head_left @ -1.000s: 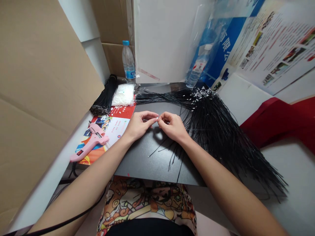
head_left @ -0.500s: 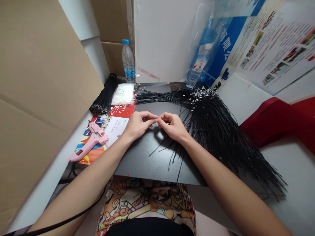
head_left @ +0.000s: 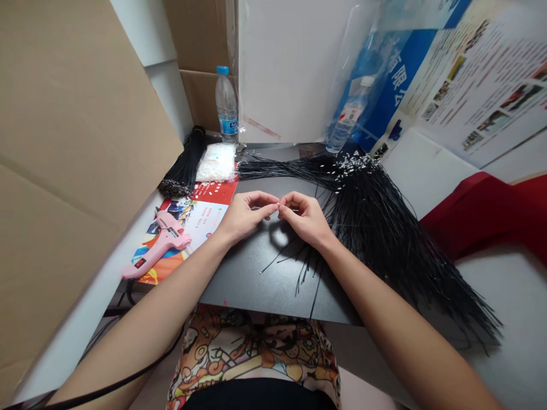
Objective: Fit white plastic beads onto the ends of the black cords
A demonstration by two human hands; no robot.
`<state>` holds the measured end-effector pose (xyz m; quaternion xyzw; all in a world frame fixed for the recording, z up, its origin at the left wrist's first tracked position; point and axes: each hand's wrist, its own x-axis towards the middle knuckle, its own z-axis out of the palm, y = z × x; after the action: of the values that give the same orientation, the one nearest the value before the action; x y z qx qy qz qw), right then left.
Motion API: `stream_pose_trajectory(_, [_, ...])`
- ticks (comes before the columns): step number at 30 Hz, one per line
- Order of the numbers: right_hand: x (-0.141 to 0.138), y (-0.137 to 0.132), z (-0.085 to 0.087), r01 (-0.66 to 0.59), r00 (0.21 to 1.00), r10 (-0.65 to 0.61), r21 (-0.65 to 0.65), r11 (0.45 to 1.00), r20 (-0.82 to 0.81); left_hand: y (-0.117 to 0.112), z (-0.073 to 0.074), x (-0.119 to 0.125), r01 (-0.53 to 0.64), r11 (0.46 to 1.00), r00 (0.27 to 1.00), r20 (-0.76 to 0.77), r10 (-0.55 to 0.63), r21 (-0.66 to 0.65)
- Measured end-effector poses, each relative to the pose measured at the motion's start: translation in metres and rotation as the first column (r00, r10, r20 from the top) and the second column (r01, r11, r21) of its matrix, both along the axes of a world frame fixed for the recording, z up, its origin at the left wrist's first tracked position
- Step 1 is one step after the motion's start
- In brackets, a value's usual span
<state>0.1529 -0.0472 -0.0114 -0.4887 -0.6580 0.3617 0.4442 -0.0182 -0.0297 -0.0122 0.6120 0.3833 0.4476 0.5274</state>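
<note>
My left hand (head_left: pixel 248 217) and my right hand (head_left: pixel 306 221) meet above the dark tabletop (head_left: pixel 252 290), thumb and forefinger of each pinched together. A tiny white piece (head_left: pixel 278 205) shows where the fingertips come together; its exact kind is too small to tell. Whatever else the right fingertips grip is hidden. Right of my hands lies a large spread bundle of thin black cords (head_left: pixel 376 228), with small white tips (head_left: pixel 354 163) at its far end. More black cords (head_left: pixel 284 169) stretch across behind my hands.
On the left, a pink glue gun (head_left: pixel 160 245) lies on a printed sheet (head_left: pixel 209 219). Behind it are a bag of small white pieces (head_left: pixel 217 162) and a tied black bundle (head_left: pixel 188 165). Two water bottles (head_left: pixel 226 105) stand at the back. Cardboard (head_left: pixel 77 142) walls the left; red cloth (head_left: pixel 470 216) lies right.
A small white piece now shows between my fingertips, which have parted slightly. Both hands otherwise keep nearly the same pose; the whole view has shifted a little.
</note>
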Motion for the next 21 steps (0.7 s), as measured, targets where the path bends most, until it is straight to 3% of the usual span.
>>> stream_pose_trajectory(7, [-0.0016,-0.0008,-0.0003,0.081,0.993,-0.086,0.064,0.995,0.084,0.0008,-0.0009,-0.0004,-0.021,0.999,1.0,-0.006,0.021,-0.034])
stream_pose_trajectory(21, [0.0004,-0.0016,0.0019,0.095,0.973,-0.12,0.136,0.986,0.196,0.002,-0.0022,0.0007,-0.047,0.997,0.999,0.002,0.047,-0.069])
